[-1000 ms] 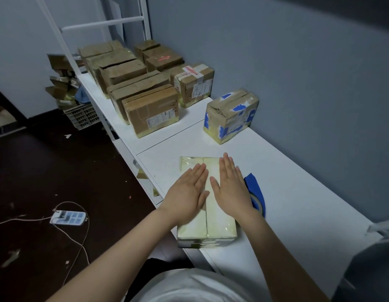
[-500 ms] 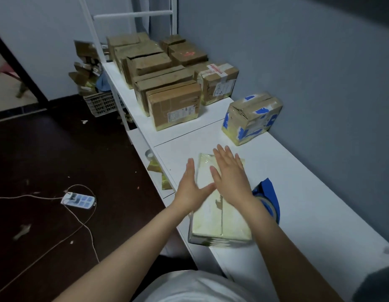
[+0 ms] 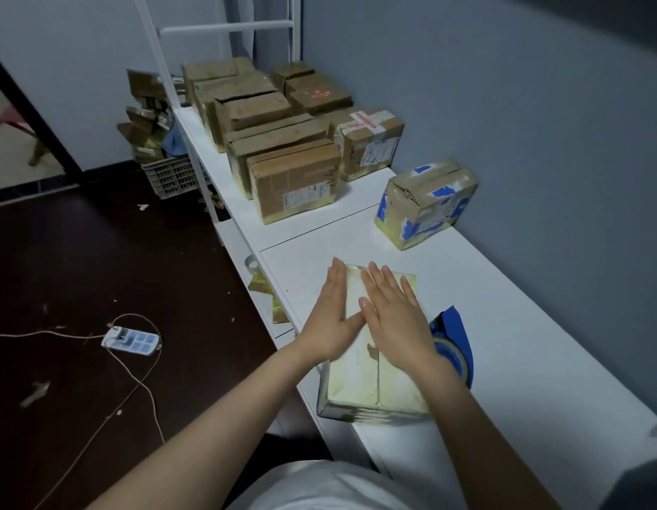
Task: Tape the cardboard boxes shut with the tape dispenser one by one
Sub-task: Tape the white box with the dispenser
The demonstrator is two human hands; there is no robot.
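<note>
A flat cardboard box [image 3: 371, 388] covered in glossy tape lies on the white table [image 3: 522, 362] right in front of me. My left hand [image 3: 329, 314] lies flat along the box's left edge, fingers straight. My right hand [image 3: 395, 316] presses flat on the top of the box, fingers spread. The blue tape dispenser [image 3: 454, 342] sits on the table just right of the box, partly hidden behind my right wrist. Neither hand holds it.
A box with blue tape patches [image 3: 426, 202] stands near the wall beyond. Several brown boxes [image 3: 294, 178] crowd the far table end. A tape roll [image 3: 251, 263] sits on a lower shelf. A power strip [image 3: 132, 340] and cord lie on the dark floor.
My left hand has slid from the top of the box to its left edge. My right hand has moved slightly forward over the top. The camera has shifted left.
</note>
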